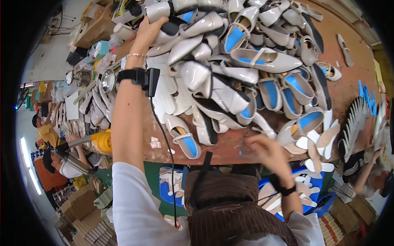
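Observation:
My left hand (150,32) reaches to the far left of a big heap of glossy pale-grey shoes. Its fingers and thumb close on the end of a shoe (158,12) there. Over the near edge of the table hovers my right hand (266,151), smeared by motion, so its fingers do not show clearly. Closest to it lie a strappy shoe (264,126) and a shoe with a blue insole (308,119). A single shoe (183,137) with a blue heel pad sits at the front left of the heap.
White shoe-shaped pieces (164,92) lie beneath my left forearm. Loose insoles (327,139) spread at the table's right front. Blue bins (166,196) of insoles stand below the edge. A metal bowl (108,81) is at left. Other people work on both sides.

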`<state>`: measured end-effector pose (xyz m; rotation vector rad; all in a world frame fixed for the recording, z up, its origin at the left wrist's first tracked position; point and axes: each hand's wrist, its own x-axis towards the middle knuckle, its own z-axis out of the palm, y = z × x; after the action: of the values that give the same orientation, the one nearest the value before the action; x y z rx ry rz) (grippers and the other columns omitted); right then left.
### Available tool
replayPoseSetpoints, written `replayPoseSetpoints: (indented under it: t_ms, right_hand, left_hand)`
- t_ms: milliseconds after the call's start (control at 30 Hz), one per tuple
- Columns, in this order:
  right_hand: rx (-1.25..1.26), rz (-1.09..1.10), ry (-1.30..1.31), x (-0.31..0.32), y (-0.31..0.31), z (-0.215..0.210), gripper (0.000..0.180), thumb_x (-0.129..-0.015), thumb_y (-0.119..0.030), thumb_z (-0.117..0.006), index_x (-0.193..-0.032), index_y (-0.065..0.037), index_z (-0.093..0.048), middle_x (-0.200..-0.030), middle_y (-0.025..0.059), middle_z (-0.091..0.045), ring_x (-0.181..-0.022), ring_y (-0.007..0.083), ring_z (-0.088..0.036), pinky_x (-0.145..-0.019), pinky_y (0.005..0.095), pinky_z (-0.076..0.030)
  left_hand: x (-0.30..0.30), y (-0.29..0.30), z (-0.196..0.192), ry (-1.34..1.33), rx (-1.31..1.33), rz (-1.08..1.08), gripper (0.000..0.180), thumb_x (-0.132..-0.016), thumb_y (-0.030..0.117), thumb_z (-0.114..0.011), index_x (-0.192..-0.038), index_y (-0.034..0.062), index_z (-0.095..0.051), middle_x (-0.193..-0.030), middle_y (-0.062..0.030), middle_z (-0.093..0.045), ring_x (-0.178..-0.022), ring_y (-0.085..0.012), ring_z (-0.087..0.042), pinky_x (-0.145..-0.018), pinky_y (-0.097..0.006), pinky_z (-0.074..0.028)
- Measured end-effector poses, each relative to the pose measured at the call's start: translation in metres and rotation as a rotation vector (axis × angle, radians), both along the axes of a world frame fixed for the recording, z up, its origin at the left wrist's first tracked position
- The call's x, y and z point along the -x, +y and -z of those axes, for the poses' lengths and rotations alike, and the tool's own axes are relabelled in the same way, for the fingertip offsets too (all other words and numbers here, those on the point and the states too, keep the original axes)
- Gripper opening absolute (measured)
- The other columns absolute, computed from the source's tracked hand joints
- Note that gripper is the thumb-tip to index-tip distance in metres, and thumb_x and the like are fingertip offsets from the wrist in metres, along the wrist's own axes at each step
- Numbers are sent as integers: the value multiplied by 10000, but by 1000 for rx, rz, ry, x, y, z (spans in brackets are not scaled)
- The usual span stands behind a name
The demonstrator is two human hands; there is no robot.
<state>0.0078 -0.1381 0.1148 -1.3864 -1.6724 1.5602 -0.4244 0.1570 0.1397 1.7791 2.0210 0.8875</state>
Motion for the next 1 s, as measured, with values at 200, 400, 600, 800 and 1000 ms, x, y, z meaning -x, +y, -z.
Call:
replayPoseSetpoints:
  t_ms: [200,400,600,800,1000]
  right_hand:
    - [-51,-270,-296,143,-98,142,539,-902,-311,-661,-1352,-56,-508,-1056,237,-667,-865,415,-677,-718,494,-555]
    - [-101,-120,-277,193,-128,194,546,-907,-272,-633,-1362,-14,-477,-1089,284,-625,-856,452,-660,-727,520,-555]
    - [-384,59,-30,159,-134,191,316,-897,-213,-670,-1159,-36,-666,-1092,171,-695,-982,367,-665,-850,437,-544]
    - [-612,1020,-313,20,-165,181,149,-908,-52,-620,-1013,-10,-717,-903,89,-728,-822,150,-671,-738,304,-529]
    - [-425,1018,-779,-115,-146,214,301,-786,-35,-591,-1064,-32,-706,-1002,241,-697,-971,379,-676,-866,437,-527]
  left_hand:
    - [1,-11,12,-910,342,-120,633,-899,612,-598,-1337,157,-555,-1310,-94,-610,-1149,-235,-597,-992,-505,-478]
    - [52,-26,26,-871,282,127,537,-915,593,-614,-1284,205,-586,-1149,-16,-618,-1051,-209,-494,-984,-665,-316]
    - [135,-72,55,-1173,331,47,688,-908,438,-698,-1455,138,-407,-1433,-172,-429,-1292,-288,-448,-1074,-579,-376]
    - [135,-151,96,-1055,300,228,636,-967,398,-628,-1487,116,-394,-1439,-175,-483,-1260,-289,-525,-983,-438,-477]
    - [44,-340,146,-165,-23,382,465,-873,123,-704,-1297,-14,-572,-1135,-141,-660,-1011,-219,-640,-870,-321,-509]
